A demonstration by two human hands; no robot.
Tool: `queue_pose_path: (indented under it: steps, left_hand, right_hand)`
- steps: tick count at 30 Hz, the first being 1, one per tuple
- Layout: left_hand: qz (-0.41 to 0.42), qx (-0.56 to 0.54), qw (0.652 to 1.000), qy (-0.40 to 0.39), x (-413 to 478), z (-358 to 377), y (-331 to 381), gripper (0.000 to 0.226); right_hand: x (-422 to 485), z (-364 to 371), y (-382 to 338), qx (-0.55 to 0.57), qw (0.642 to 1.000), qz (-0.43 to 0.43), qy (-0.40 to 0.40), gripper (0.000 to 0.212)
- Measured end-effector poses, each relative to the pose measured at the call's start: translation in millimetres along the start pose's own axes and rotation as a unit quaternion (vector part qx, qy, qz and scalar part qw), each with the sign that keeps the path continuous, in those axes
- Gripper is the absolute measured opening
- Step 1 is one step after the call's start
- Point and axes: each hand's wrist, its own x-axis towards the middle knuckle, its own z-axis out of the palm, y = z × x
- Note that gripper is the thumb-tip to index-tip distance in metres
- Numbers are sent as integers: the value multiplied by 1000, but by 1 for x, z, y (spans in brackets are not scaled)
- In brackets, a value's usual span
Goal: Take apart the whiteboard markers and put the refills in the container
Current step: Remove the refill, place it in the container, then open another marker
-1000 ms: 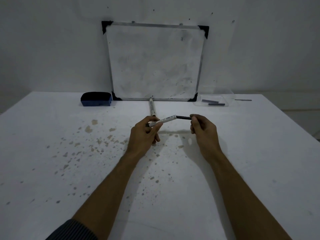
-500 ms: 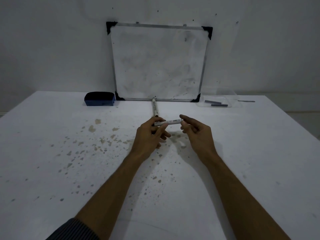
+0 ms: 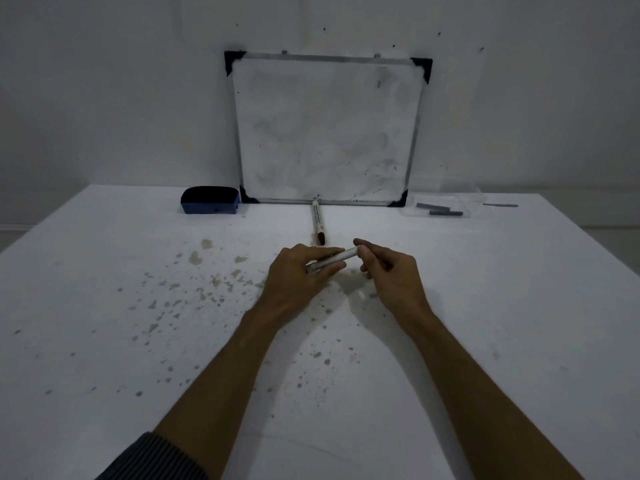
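My left hand (image 3: 298, 275) grips a white marker (image 3: 334, 260) by its left part, holding it level just above the table. My right hand (image 3: 393, 271) pinches the marker's right end between index finger and thumb, its other fingers curled; I cannot tell whether they hold anything. A second marker (image 3: 317, 220) lies on the table just beyond my hands, its black cap toward me. At the back right stands a clear container (image 3: 408, 212) with two dark refills (image 3: 446, 213) lying in it.
A whiteboard (image 3: 329, 129) leans on the wall at the back of the stained white table (image 3: 138, 341). A dark blue eraser (image 3: 210, 200) sits left of it. A thin dark stick (image 3: 500, 205) lies right of the container.
A black piece stuck out of the marker's right end in my right fingers a second ago; it no longer shows. My right hand opened briefly, then closed on the marker's end.
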Motion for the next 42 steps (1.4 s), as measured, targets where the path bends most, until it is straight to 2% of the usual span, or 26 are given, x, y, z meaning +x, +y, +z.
queue_pose_path:
  steps: [3,6,12,16,21,27,31,34,36,42]
  left_hand:
    - [-42,-42,998,-22,4,-13,-3,36]
    - [-64,-33,997,-24,10,-34,-11,35]
    - [-121,-104,987,32,-6,-66,-43,33]
    - [-131,-115,984,37,-6,-64,-47,33]
    - [-127,-84,988,12,-4,-61,-51,34]
    - [-113,-119,986,4,-8,-58,-40,32]
    - [-128,-207,969,-41,-3,-39,-16,29]
    - [-111,-171,974,-97,10,-25,-3,28]
    - [-101,-150,975,-126,16,-16,4,27]
    - [-124,-171,974,-86,11,-5,9,34]
  right_hand:
    - [2,11,-2,-68,995,-47,-50,38]
    - [10,22,-2,-110,988,-45,-94,43]
    - [30,56,-16,-229,968,-69,-75,27]
    - [36,82,-14,-289,949,-98,-76,36]
    - [34,91,-10,-309,944,-101,-62,23]
    - [25,47,-14,-196,979,-27,-45,26]
    - [23,7,-12,-31,998,24,-58,28]
    - [22,-12,-2,187,977,91,-54,25]
    - [21,-20,5,273,954,113,-41,24]
    - [20,-25,12,242,965,90,-39,30]
